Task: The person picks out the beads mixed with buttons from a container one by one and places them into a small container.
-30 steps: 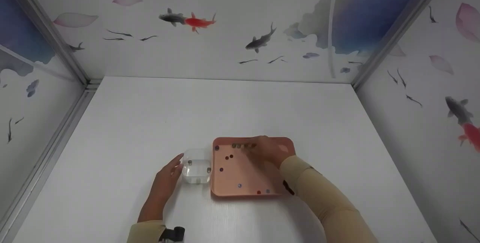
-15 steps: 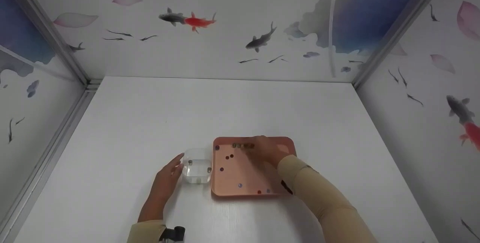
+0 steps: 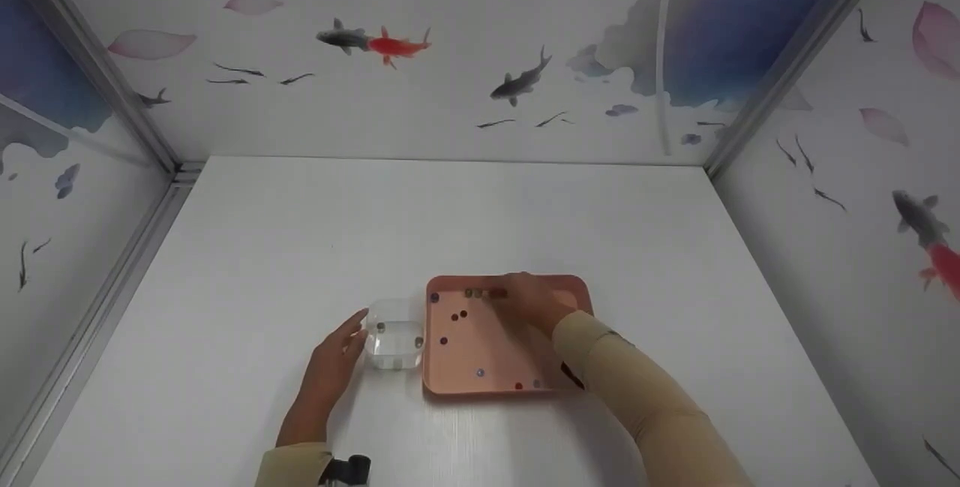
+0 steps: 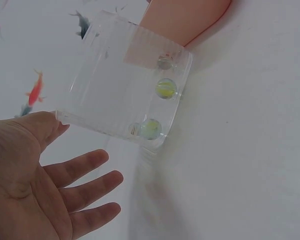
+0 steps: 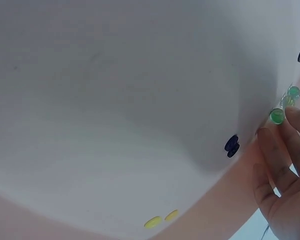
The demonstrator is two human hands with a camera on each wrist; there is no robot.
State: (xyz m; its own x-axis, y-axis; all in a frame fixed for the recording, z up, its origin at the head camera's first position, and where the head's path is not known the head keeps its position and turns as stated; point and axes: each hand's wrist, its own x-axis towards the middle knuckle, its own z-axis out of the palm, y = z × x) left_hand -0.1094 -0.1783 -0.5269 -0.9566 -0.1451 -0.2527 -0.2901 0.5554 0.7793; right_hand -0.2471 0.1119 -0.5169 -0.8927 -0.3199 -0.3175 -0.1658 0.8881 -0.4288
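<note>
My left hand point(image 3: 330, 365) stands beside a clear plastic container point(image 3: 394, 359), its thumb and a finger touching the rim in the left wrist view. The other fingers spread loosely. Several marbles lie at the container's bottom, among them a yellow-streaked marble point(image 4: 166, 89). To the right is a salmon-pink tray point(image 3: 429, 374) holding several scattered marbles. My right hand point(image 3: 532, 299) reaches to its far side. In the right wrist view, thumb and fingertip pinch a green marble point(image 5: 277, 116), partly covered. Two more marbles sit right beside it.
Inside the tray lie dark marbles near its left side, a pale blue marble point(image 3: 480, 372) and a red marble point(image 3: 518, 386) near the front. White table point(image 3: 300, 247) surrounds tray and container. Fish-patterned panels point(image 3: 450, 112) enclose the back and sides.
My right fingertips have settled slightly lower at the marble row by the tray's far edge. My left hand, the container and the tray stay put.
</note>
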